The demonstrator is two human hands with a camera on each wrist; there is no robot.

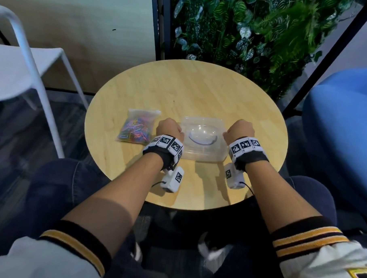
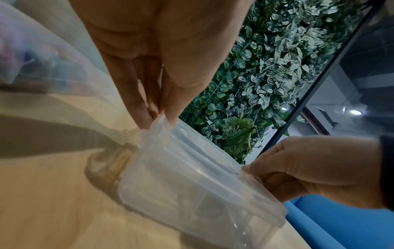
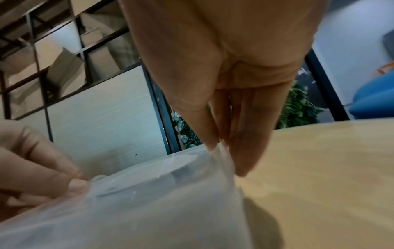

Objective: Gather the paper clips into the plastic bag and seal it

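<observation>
A zip plastic bag [image 1: 137, 127] filled with several colourful paper clips lies flat on the round wooden table [image 1: 180, 92], to the left of my hands. A clear plastic box [image 1: 202, 139] with a domed lid sits at the table's middle front. My left hand [image 1: 169, 128] pinches the box's left rim between thumb and fingers [image 2: 158, 118]. My right hand [image 1: 239, 130] pinches the right rim [image 3: 221, 144]. The box [image 2: 192, 176] looks empty; no loose clips show on the table. The bag [image 2: 42, 59] is a blur in the left wrist view.
A white chair [image 1: 17, 68] stands at the far left and a blue seat [image 1: 343, 124] at the right. A wall of green plants [image 1: 246, 36] rises behind the table. The table's far half is bare wood.
</observation>
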